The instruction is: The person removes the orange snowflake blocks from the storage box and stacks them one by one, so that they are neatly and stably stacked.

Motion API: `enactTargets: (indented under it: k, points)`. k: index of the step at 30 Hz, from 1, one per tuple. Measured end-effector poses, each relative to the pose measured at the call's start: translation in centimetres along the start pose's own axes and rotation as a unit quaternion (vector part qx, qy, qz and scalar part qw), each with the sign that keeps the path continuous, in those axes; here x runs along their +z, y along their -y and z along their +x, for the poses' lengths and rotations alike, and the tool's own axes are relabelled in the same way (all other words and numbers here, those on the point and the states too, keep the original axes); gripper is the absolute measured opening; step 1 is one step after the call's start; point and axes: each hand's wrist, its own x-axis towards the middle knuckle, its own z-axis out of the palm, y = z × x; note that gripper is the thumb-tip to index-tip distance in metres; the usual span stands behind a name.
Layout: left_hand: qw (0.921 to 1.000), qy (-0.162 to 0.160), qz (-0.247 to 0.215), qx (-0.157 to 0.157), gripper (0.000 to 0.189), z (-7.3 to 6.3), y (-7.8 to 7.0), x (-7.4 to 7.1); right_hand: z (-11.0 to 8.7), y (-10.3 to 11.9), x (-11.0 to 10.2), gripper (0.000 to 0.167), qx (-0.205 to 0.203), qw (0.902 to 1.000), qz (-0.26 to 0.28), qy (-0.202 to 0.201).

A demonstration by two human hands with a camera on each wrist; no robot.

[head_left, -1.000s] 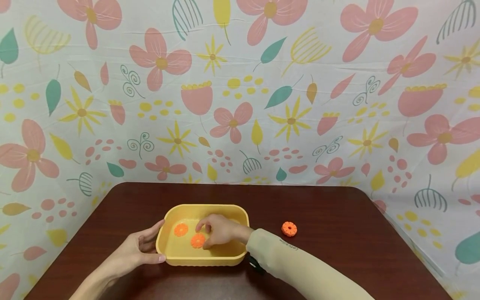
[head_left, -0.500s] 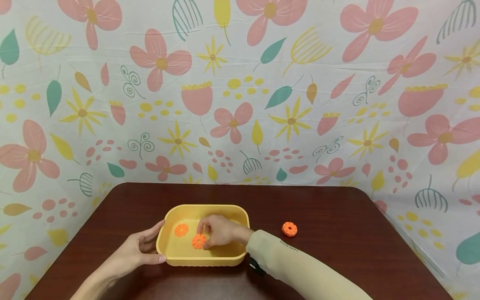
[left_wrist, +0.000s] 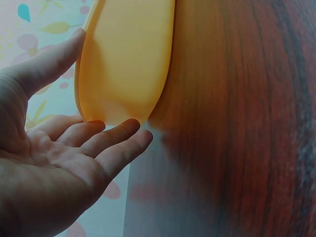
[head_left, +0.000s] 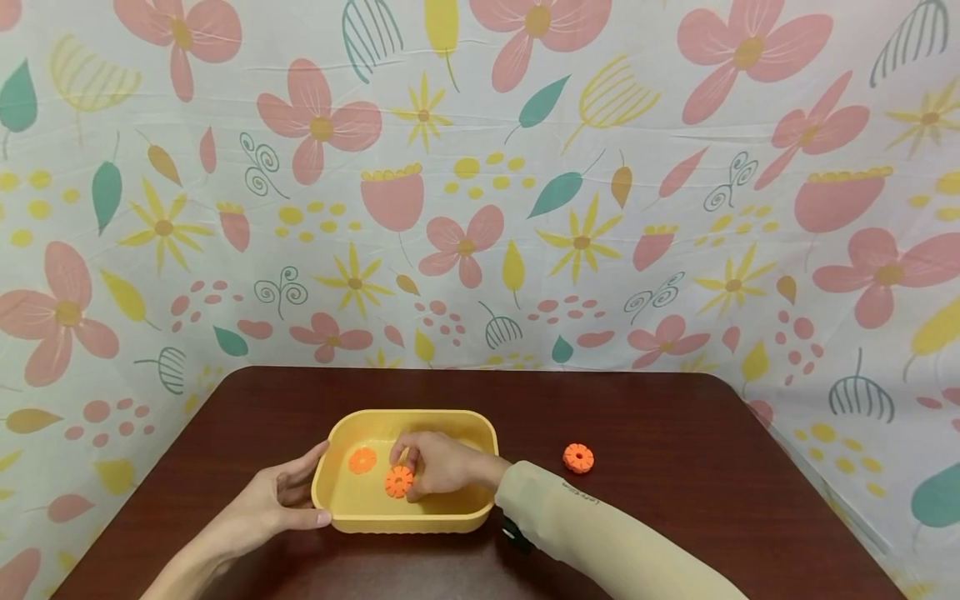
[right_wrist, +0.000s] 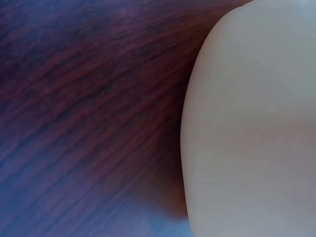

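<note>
A yellow rectangular tub (head_left: 405,522) with rounded corners stands on the table. My left hand (head_left: 258,500) holds its left end, thumb at the near corner and forefinger at the far one. In the left wrist view the thumb and fingertips of my left hand (left_wrist: 74,153) meet the tub (left_wrist: 128,54). Inside the tub, my right hand (head_left: 442,462) pinches an orange notched disc (head_left: 399,482) between thumb and fingers, slightly tilted. Another orange notched disc (head_left: 362,460) lies flat on the tub's floor to the left.
An orange notched piece (head_left: 578,457), thicker than the disc lying in the tub, sits on the dark wooden table (head_left: 660,467) to the right. Behind the table hangs a flowered cloth (head_left: 480,183). A pale sleeve (right_wrist: 252,123) fills much of the right wrist view.
The pinched disc has come up tilted and shifted slightly right as my right fingers closed on it. My left hand and the tub have stayed in place.
</note>
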Motion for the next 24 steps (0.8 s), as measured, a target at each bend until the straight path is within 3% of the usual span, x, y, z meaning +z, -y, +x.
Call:
enactTargets:
  k: [7,24]
  points:
    - [1.0000,-0.001,0.002,0.000,0.098,-0.06,-0.07,0.02,0.04,0.01,-0.10,0.038,-0.005,0.9999,-0.007,0.007]
    - [1.0000,0.005,-0.002,0.005,0.098,-0.08,-0.02,0.02,-0.48,0.39,-0.54,0.035,-0.008,0.9989,0.047,0.002]
